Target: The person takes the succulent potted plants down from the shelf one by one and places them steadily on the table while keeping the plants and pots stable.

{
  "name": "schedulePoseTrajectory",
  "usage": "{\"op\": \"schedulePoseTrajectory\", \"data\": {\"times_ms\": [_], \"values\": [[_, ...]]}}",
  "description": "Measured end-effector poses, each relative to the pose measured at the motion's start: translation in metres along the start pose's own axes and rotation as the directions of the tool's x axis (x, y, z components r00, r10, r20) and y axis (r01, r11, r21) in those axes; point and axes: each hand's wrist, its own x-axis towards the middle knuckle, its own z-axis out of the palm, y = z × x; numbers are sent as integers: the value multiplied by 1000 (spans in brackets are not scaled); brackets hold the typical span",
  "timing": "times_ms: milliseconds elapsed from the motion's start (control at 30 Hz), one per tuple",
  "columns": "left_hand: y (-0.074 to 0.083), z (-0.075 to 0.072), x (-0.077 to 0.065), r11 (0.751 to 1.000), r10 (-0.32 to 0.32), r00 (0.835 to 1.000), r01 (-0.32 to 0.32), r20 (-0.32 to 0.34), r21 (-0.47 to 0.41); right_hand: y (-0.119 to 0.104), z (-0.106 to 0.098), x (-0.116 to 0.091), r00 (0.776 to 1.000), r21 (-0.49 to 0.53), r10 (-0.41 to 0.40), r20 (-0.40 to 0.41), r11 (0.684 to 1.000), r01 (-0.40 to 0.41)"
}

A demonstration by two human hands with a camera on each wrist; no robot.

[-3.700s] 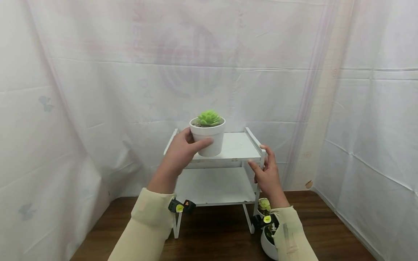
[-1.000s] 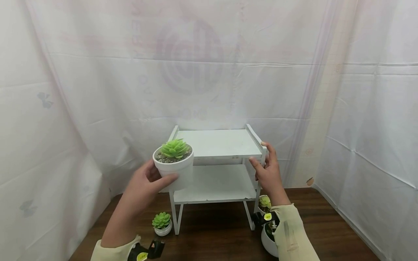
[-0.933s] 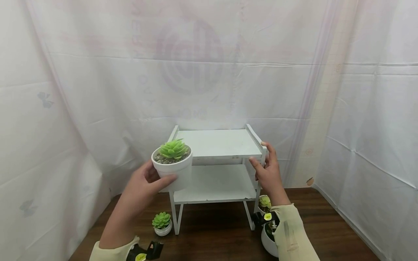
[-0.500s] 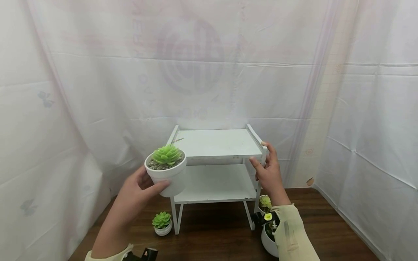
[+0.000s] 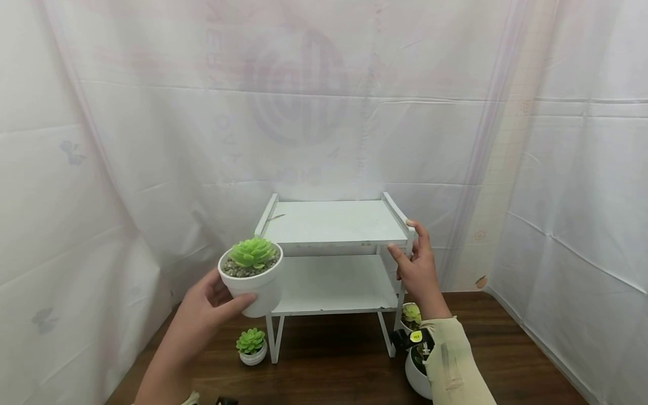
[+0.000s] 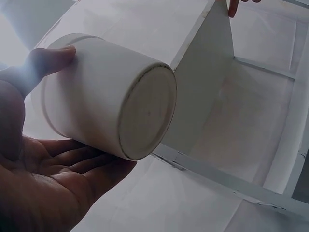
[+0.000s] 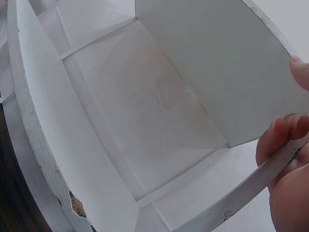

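Note:
My left hand (image 5: 198,315) holds a white flowerpot with a green succulent (image 5: 255,281) in the air, just off the front left corner of the white two-tier shelf (image 5: 334,284). In the left wrist view, the thumb lies along one side of the pot (image 6: 96,92) and the fingers support the other, its plain underside facing the camera. My right hand (image 5: 419,275) grips the shelf's right front post at the upper tier. From the right wrist view, fingers (image 7: 273,140) are curled round that post, while the thumb is near the board's edge.
A small potted succulent (image 5: 251,346) stands on the dark wooden table (image 5: 324,382) beside the shelf's left leg. Partly behind my right forearm are another small plant (image 5: 410,316) and a larger white pot (image 5: 417,377). White sheeting (image 5: 304,112) encloses the back and sides.
From over the upper tier, my left hand has carried the potted succulent left, down and towards me, uncovering the small plant on the left. The right hand stays on the post.

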Motion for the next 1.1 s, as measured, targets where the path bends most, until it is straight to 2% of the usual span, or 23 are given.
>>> {"op": "schedulePoseTrajectory", "data": {"times_ms": [300, 433, 767, 967, 1100], "values": [[-13, 2, -10, 999, -2, 1000, 1, -20, -42, 2, 0, 0, 1000, 2, -1, 2, 1000, 1], [-15, 2, -13, 999, -23, 999, 22, -26, -36, 3, -1, 0, 1000, -5, 3, 0, 1000, -3], [-24, 4, -21, 993, -122, 992, 121, -41, -16, 0, -2, 0, 1000, 4, 16, 2, 1000, -16], [-32, 5, -26, 990, -124, 991, 121, -42, -68, -1, -2, 0, 1000, 5, 24, 1, 1000, -24], [-36, 6, -30, 991, -122, 991, 118, -48, -67, -1, -2, -1, 1000, 7, 25, 1, 1000, -25]]}}
